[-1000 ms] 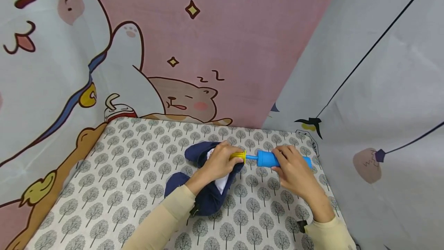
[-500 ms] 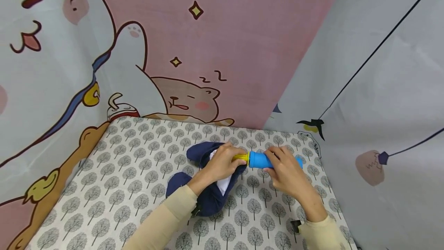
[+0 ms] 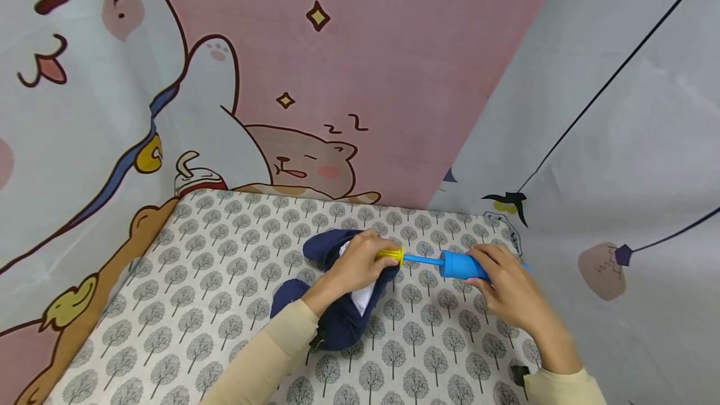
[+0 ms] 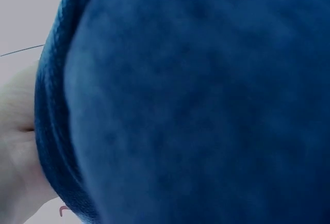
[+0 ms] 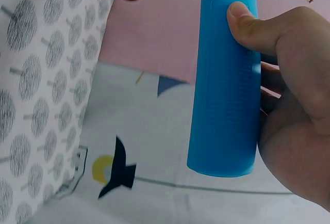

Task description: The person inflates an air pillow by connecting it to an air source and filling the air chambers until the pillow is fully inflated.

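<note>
My left hand (image 3: 360,261) grips the yellow end (image 3: 398,256) of a hand pump over a navy, U-shaped neck pillow (image 3: 340,324). White material (image 3: 362,297) shows inside the pillow's curve, partly under that hand. The pump's thin blue rod (image 3: 423,260) is drawn out of its blue barrel (image 3: 458,265). Around the barrel curls my right hand (image 3: 506,280); the right wrist view shows its thumb (image 5: 242,25) lying along the blue barrel (image 5: 227,90). Blurred blue plush (image 4: 206,100) fills most of the left wrist view and hides the left fingers.
Beneath everything lies a pale cloth (image 3: 197,305) printed with grey trees. Cartoon-printed hangings, including a pink one (image 3: 394,80) behind and a grey one (image 3: 630,142) at the right, enclose the surface. A small black piece (image 3: 519,374) sits by the right cuff.
The right hand pushed the barrel left against the yellow end, then pulled it back right, so the rod shows longer than before. The left hand and neck pillow stay about in place.
</note>
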A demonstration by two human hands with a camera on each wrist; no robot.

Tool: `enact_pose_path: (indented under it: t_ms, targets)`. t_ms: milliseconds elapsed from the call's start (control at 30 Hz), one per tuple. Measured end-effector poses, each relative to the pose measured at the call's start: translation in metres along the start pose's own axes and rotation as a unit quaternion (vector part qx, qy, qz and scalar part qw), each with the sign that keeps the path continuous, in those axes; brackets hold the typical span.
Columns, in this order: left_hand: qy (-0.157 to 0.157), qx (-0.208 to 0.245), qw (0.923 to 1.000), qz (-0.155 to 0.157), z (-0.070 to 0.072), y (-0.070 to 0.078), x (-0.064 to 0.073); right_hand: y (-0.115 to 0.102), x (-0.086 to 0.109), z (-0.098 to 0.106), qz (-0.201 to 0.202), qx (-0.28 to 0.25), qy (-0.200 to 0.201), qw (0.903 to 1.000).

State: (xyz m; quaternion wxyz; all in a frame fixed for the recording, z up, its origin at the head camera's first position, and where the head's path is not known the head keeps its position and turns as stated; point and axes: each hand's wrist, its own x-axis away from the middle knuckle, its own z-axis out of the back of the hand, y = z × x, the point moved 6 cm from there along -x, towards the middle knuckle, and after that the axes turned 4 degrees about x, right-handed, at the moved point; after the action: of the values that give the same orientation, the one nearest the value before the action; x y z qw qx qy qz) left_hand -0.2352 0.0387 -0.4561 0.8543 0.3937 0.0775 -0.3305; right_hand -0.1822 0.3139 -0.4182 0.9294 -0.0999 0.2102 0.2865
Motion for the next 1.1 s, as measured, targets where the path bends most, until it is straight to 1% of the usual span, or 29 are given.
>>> enact_pose_path:
  t_ms: [167,300,433,500,667,800,967,1100]
  targets:
    - [0.005,0.009,0.9999,0.003,0.002,0.000,-0.001,0.016,0.012,0.012,-0.016,-0.003,-0.001,0.9999]
    - [0.006,0.015,0.9998,0.008,0.003,0.000,0.000,0.025,0.022,0.021,-0.033,0.007,-0.001,0.9994]
    - [0.007,0.020,0.9996,0.020,0.002,0.001,0.002,0.029,0.027,0.025,-0.038,0.012,0.006,0.9992]
    - [0.005,0.022,0.9996,0.018,0.000,0.002,0.002,0.027,0.027,0.025,-0.031,0.016,0.011,0.9994]
    - [0.009,0.014,0.9998,0.009,-0.004,0.006,0.001,0.014,0.020,0.018,0.004,0.014,0.022,0.9996]
    - [0.018,0.013,0.9997,0.001,-0.005,0.007,0.000,0.003,0.010,0.010,0.013,0.011,0.025,0.9995]
    - [0.030,0.025,0.9992,-0.010,-0.006,0.002,0.001,-0.011,-0.005,0.003,0.029,0.023,0.032,0.9988]
    - [0.032,0.032,0.9990,-0.002,-0.006,0.000,0.001,-0.022,-0.017,-0.004,0.047,0.025,0.045,0.9976]
